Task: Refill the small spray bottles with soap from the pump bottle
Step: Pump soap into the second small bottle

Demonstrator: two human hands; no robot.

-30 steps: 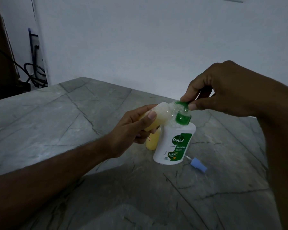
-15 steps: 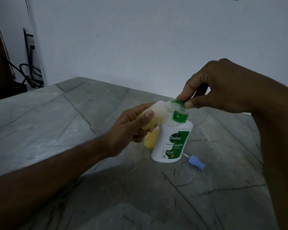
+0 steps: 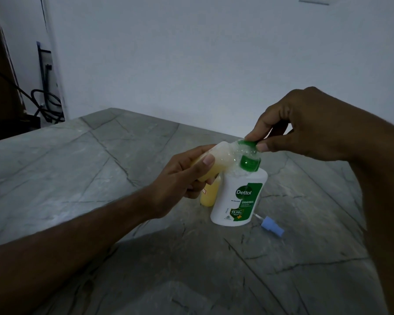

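Grey marble table (image 3: 82, 178) — hands grip spray bottle (image 3: 216, 160) and "Dettol Original" pump bottle (image 3: 237, 201).

almost nothing has moved: the right hand (image 3: 314, 126) has kept pressing the green pump head (image 3: 248, 145), and foam (image 3: 233, 153) has spread slightly under that grip.

Your left hand (image 3: 182, 178) grips a small spray bottle (image 3: 216, 160) tilted on its side, its foamy mouth against the green pump head (image 3: 249, 155) of the white pump bottle (image 3: 237, 198), which stands on the grey marble table (image 3: 77, 178). Your right hand (image 3: 305, 126) pinches the pump head from above. A second yellow bottle (image 3: 209, 194) stands at 9 o'clock of the pump bottle, a blue cap (image 3: 272, 228) lies at 4 o'clock.
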